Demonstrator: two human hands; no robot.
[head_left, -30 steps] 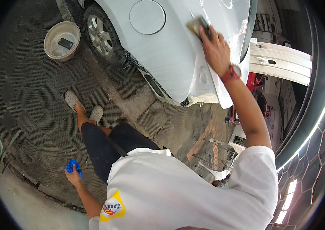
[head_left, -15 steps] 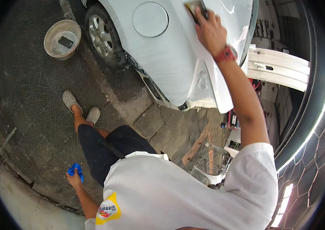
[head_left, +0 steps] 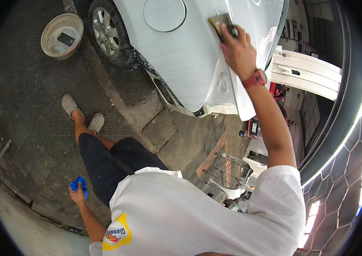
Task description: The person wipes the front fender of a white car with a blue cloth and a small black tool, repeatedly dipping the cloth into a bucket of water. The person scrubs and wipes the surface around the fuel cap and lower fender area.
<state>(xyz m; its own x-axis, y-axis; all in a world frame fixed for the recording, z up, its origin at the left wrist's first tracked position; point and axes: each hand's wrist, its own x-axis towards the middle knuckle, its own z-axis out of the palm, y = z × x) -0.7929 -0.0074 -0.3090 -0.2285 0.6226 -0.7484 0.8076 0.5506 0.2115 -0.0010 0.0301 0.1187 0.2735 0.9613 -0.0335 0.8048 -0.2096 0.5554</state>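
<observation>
Across the whole lower ground, floor: dark ridged matting on the left, with a worn, paler strip running diagonally between it and the grey, cracked stretch below the car.
Car: pale, whitish bodywork filling the upper middle, with a round flap outlined on its side and a glossy highlight toward the right.
Shirt: white and short-sleeved, with a yellow-edged patch low on its left side, spread over the bottom of the view.
Shorts: dark, above bare legs.
Wheel: spoked silver rim in a dark tyre, at the car's left edge.
Bucket: round and dingy white, standing on the matting just beside the wheel; a dark rectangular block lies inside.
Right grip: thumb and fingers closed around a sanding pad, arm stretched up over the bodywork.
Left grip: low at the left, well apart from the car, fingers wrapped round a crumpled cloth.
Shoes: light grey clogs on the matting.
Sanding pad: dark with a yellowish edge, against the panel right of the round flap.
Cloth: bright blue, bunched up.
Watch: red, on the right wrist.
</observation>
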